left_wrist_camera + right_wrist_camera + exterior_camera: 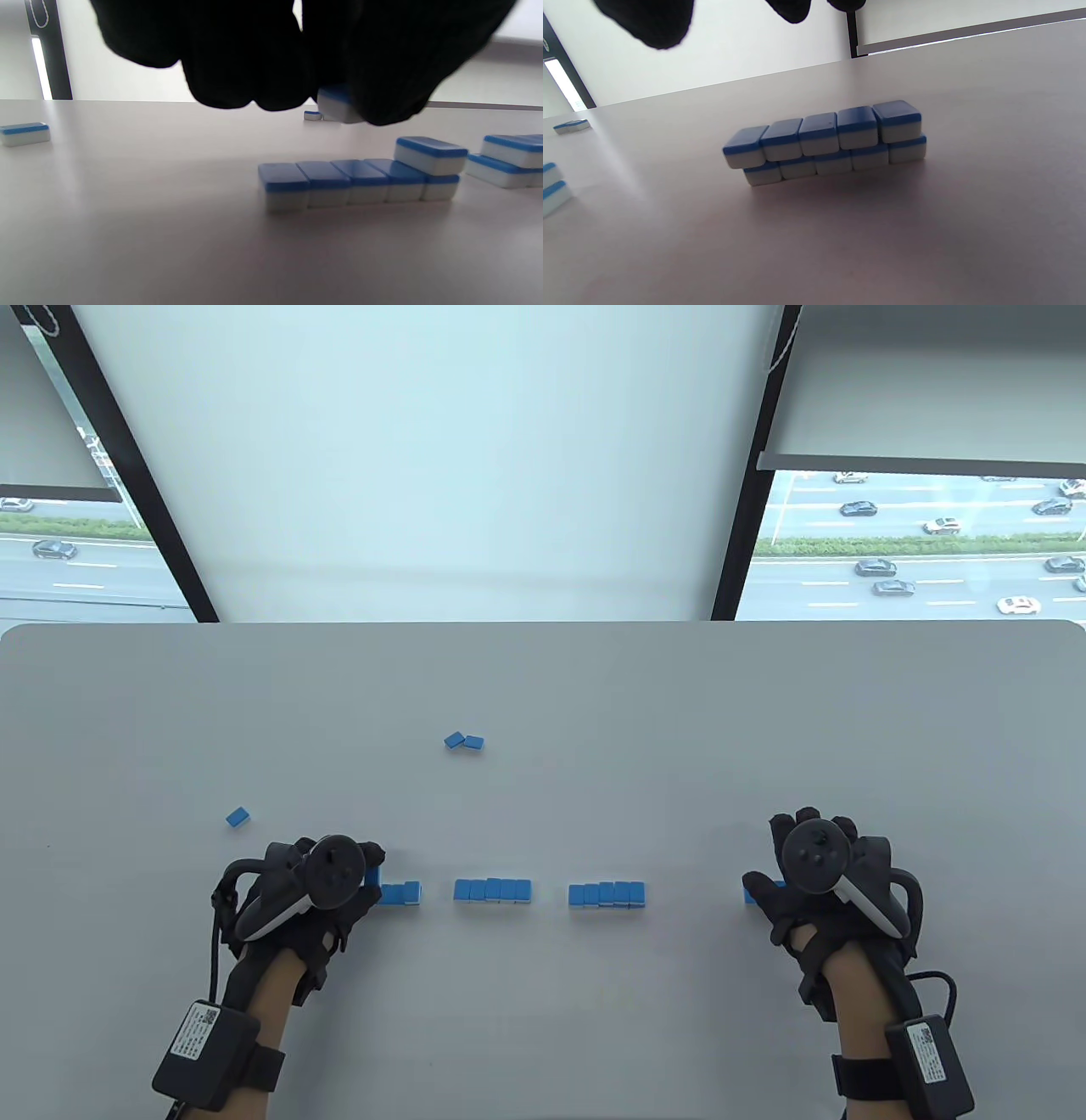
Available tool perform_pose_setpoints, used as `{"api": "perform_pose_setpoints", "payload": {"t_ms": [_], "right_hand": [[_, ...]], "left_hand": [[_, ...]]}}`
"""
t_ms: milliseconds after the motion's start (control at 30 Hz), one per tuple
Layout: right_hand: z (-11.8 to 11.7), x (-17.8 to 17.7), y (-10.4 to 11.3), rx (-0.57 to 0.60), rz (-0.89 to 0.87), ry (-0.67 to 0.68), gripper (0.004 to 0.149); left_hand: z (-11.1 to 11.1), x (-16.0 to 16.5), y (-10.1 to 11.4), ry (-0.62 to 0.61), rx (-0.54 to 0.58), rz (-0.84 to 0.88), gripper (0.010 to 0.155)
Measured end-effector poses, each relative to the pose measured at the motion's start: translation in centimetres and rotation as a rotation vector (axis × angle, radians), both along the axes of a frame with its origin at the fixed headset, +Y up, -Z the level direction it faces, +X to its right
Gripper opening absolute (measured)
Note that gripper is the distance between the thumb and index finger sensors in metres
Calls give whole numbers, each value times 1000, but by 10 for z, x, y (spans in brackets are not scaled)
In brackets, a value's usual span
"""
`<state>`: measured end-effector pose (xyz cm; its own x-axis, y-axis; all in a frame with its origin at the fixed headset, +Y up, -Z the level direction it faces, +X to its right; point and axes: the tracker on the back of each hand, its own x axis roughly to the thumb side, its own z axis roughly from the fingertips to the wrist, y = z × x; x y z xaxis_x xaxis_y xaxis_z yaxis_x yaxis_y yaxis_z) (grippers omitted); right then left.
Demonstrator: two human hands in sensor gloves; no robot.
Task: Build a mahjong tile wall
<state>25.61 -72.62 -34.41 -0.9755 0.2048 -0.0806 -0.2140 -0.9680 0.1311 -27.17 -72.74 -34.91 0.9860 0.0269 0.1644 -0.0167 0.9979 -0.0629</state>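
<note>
- Worktop (543, 687): smooth, pale; tiles will likely slide on it if nudged sideways.
- Left hand (310, 891): fingers curled, pinching one blue-and-white tile (337, 103) clear of the worktop, above the segment directly beneath it.
- Right hand (819, 869): fingers spread and fairly straight, holding nothing; hovers over the rightmost segment (827, 142). Cannot tell whether it touches the tiles.
- Rightmost segment: two layers, five over five; its upper row sits slightly shifted over the lower. Risk: a push from the right hand could shear that upper row off.
- Leftmost segment (356, 180): five tiles in the lower row, only one tile stacked, at the end away from the left hand. Risk: setting the held tile down off-centre or tilted may knock the stacked one or split the row.
- Two middle segments (492, 890) (606, 894), between the hands: gaps separate all four groups; closing them risks toppling upper tiles.
- Loose tiles: a pair (464, 741) well beyond the hands, a single (238, 816) just beyond the left hand.
</note>
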Motion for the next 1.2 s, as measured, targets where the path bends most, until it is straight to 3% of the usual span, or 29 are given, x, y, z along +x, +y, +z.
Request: {"api": "perform_pose_setpoints", "payload": {"t_ms": [933,1200], "right_hand": [[0,-4,0,-3,5,7,81],[1,-2,3,11,1,-1,81]], "left_hand": [[-2,20,-16,-60,-44,-18,58],[1,12,0,-57,-59,86,68]]}}
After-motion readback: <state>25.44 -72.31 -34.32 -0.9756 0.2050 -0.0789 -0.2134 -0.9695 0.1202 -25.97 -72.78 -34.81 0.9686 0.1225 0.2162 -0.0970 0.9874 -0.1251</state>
